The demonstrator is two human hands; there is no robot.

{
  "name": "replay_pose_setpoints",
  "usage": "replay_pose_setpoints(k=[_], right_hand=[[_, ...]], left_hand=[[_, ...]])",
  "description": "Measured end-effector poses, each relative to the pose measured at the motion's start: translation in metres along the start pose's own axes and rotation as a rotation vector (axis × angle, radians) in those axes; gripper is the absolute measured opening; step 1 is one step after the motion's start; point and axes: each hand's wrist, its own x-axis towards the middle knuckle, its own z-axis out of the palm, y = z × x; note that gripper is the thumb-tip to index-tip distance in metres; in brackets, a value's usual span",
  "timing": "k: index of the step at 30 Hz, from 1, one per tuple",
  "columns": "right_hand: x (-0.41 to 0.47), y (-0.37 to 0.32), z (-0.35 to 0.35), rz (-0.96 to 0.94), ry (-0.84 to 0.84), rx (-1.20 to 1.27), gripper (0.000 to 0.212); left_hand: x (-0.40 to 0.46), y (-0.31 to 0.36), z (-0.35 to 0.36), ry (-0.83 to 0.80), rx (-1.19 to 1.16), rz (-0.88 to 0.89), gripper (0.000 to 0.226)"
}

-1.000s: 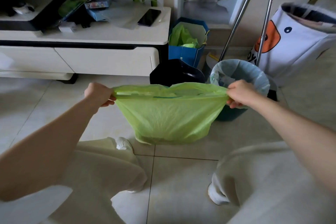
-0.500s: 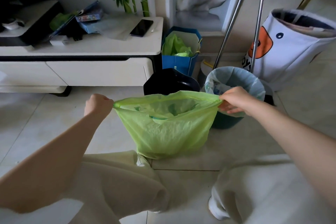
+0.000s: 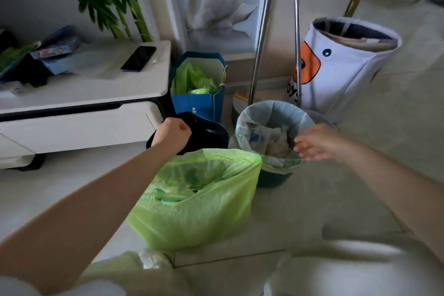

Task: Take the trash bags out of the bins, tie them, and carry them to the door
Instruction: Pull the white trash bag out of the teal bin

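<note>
A light green trash bag stands on the floor tiles between my knees, its mouth gaping with crumpled rubbish inside. Just beyond its rim my left hand is curled into a fist over a black bin; no green plastic shows in its fingers. My right hand hovers with fingers spread and blurred at the near right rim of a round bin. That bin has a pale blue liner and is full of white paper waste. The hand holds nothing.
A white low cabinet with a phone on top stands at left. Behind the bins are a blue paper bag holding green plastic, two metal poles and a white fabric basket with a duck face.
Both hands had the green bag stretched taut by its rim. The right hand let go and moved toward the blue-lined bin; the bag dropped to the floor and its mouth fell open.
</note>
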Motion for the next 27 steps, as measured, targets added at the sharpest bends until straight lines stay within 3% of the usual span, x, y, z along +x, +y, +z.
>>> replay_pose_setpoints(k=[8, 12, 14, 16, 20, 25, 27], right_hand=[[0.030, 0.052, -0.023, 0.201, 0.038, 0.033, 0.010], [0.037, 0.066, -0.019, 0.348, -0.009, 0.334, 0.033], [0.042, 0.069, -0.017, 0.381, -0.028, 0.451, 0.056], [0.048, 0.069, -0.015, 0.389, -0.031, 0.528, 0.063], [0.057, 0.062, -0.012, 0.342, -0.042, 0.553, 0.030], [0.061, 0.060, -0.011, 0.288, 0.016, 0.575, 0.019], [0.064, 0.061, -0.014, 0.281, 0.036, 0.586, 0.015]], left_hand=[[0.035, 0.054, 0.090, -0.181, 0.020, 0.061, 0.021], [0.052, 0.067, 0.117, -0.314, 0.084, 0.012, 0.013], [0.059, 0.068, 0.127, -0.282, 0.061, -0.054, 0.010], [0.064, 0.070, 0.132, -0.209, 0.036, -0.051, 0.007], [0.074, 0.077, 0.135, -0.103, 0.026, 0.077, 0.019], [0.086, 0.083, 0.152, -0.269, -0.010, -0.077, 0.010], [0.090, 0.085, 0.161, -0.318, 0.005, -0.147, 0.023]])
